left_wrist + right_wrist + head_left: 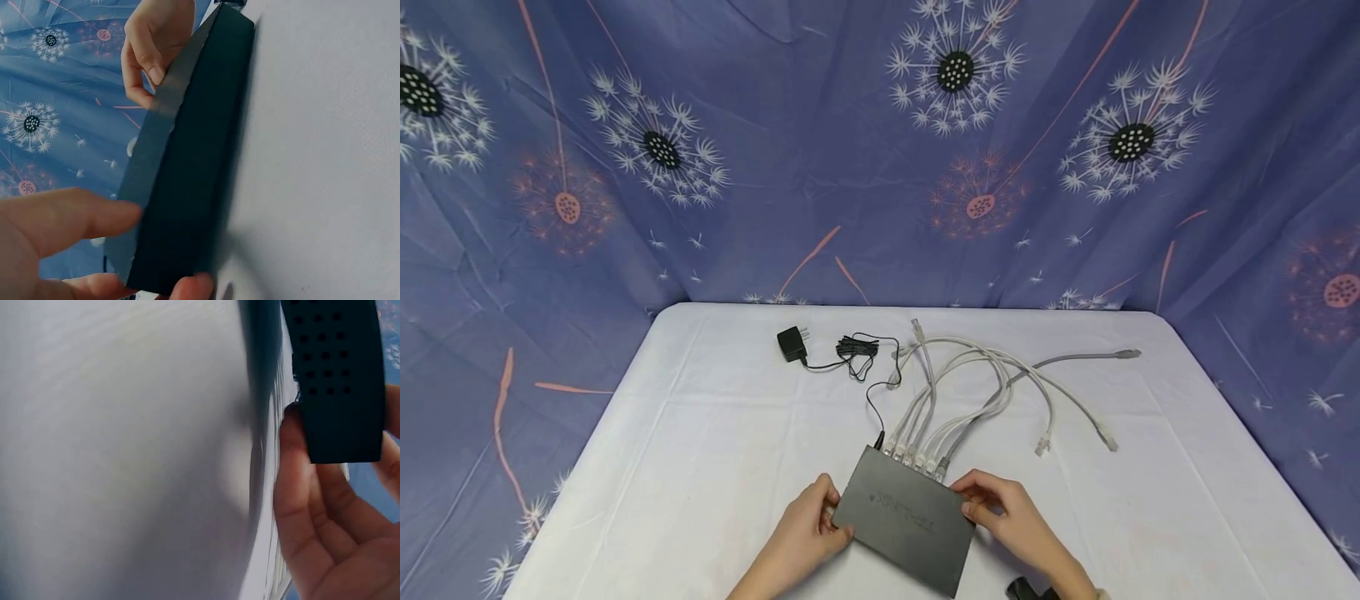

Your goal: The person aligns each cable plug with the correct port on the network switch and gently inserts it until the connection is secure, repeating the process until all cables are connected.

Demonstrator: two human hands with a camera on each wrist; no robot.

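A dark grey network switch with a faint logo on top sits at an angle near the table's front, held between both hands. My left hand grips its left end, thumb on the top. At the right end, my right hand pinches the far corner. In the right wrist view, fingers reach beneath the switch's vented side, and the box looks raised off the cloth there. Several white and grey network cables and a black power plug are plugged into its far side.
The loose cables spread over the back right of the white-covered table. A black power adapter with a bundled cord lies farther back. A black object shows by the right wrist. A patterned blue curtain hangs behind.
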